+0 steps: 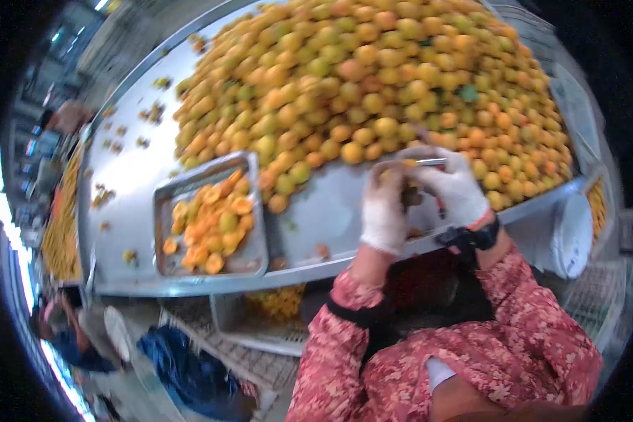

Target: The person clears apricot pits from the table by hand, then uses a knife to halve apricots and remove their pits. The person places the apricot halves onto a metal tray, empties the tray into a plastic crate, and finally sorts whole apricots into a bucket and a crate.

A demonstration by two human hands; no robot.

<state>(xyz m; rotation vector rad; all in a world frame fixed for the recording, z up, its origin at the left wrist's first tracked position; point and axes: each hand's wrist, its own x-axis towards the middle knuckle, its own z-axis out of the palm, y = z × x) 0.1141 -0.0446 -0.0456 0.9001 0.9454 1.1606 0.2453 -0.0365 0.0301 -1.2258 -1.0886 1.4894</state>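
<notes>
Both my hands, in white gloves, are close together over the near edge of the metal table. My left hand (385, 207) is closed, its fingertips around an apricot (408, 163) that shows only as a small yellow patch. My right hand (458, 186) is closed on a small tool (431, 162) with a silver metal part; some red shows below the palm. Blur and the fingers hide the tool's exact kind. Just beyond my hands rises a big heap of whole apricots (352, 91). To the left, a metal tray (264, 243) holds halved, orange-fleshed apricots (214, 221).
The metal table (126, 204) has a raised rim, with small scraps (151, 112) scattered on its left side. A white bucket (575, 235) stands at the right. Under the near edge is a crate (228, 316) with yellow pieces. Another person (70, 327) is at the lower left.
</notes>
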